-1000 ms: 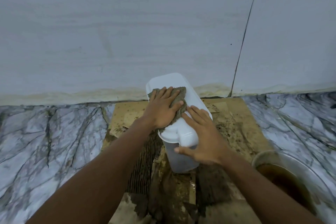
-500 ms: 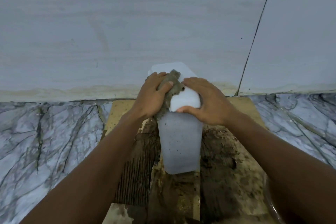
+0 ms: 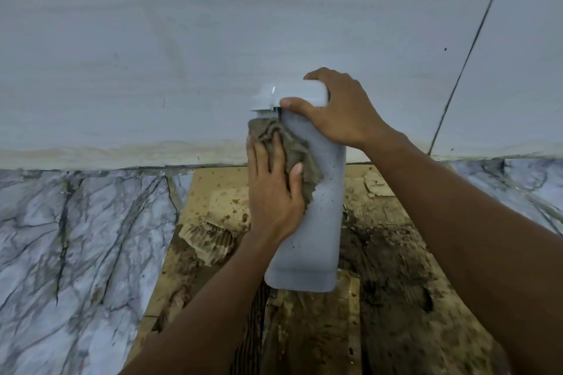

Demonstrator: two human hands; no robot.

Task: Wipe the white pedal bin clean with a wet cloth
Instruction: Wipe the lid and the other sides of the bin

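Observation:
The white pedal bin [image 3: 320, 222] stands upright on soiled cardboard, its near side speckled with dark spots. My right hand [image 3: 341, 113] grips the lid at the top, thumb on the front edge and fingers over the back. My left hand [image 3: 274, 189] presses a brown-grey wet cloth [image 3: 292, 149] flat against the upper left part of the bin's side, just below the lid. The cloth bunches above my fingers and hangs out under my thumb. The pedal is not visible.
Wet, dirty cardboard [image 3: 380, 298] lies under the bin, torn in places. Marble-patterned floor [image 3: 76, 253] extends to the left and right. A pale wall [image 3: 213, 39] with a stained base rises directly behind the bin.
The view dropped lower and closer. My left hand slid the cloth from the lid down onto the bin's side. My right hand shifted to grip the lid from the top right.

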